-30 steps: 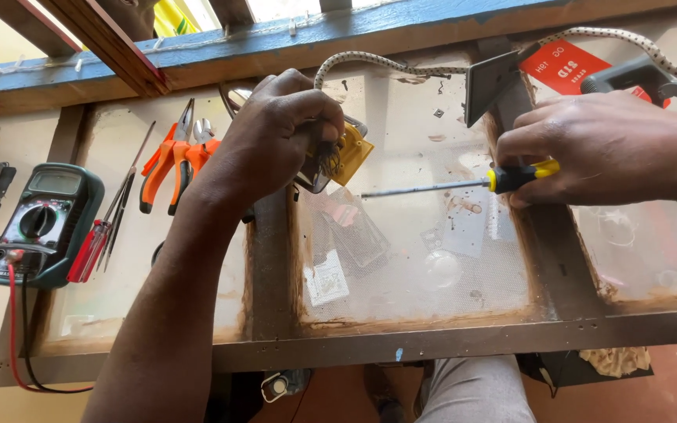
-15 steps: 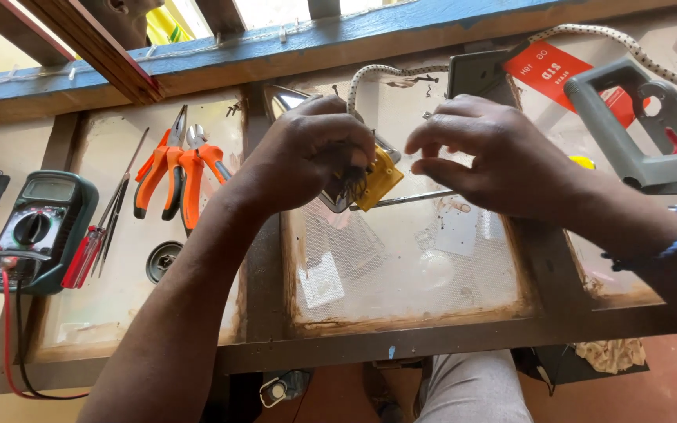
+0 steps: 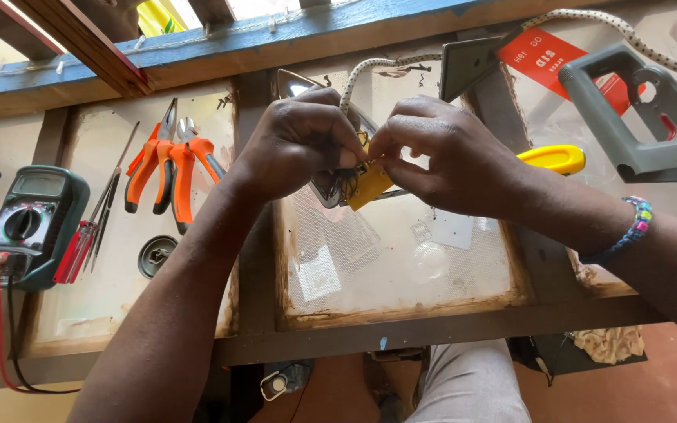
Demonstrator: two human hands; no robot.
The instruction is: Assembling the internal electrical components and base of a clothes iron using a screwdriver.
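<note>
- Pinching a small yellow part [image 3: 370, 186] between both sets of fingertips is observed; it is held above the middle panel of the wooden workbench [image 3: 401, 333], against a dark metal piece [image 3: 324, 188] with a braided cord [image 3: 370, 66].
- Left hand [image 3: 299, 145] is curled shut around the metal piece and part; right hand [image 3: 440, 157] is closed on the part, a yellow-handled screwdriver [image 3: 554, 159] tucked in its grip.
- A steady hold close to the wires is judged best, with the metal piece braced.
- Counted: one multimeter [image 3: 25, 227], two orange-handled pliers [image 3: 170, 168], one red screwdriver [image 3: 76, 251], one grey handle [image 3: 640, 117], one round black knob [image 3: 156, 255].
</note>
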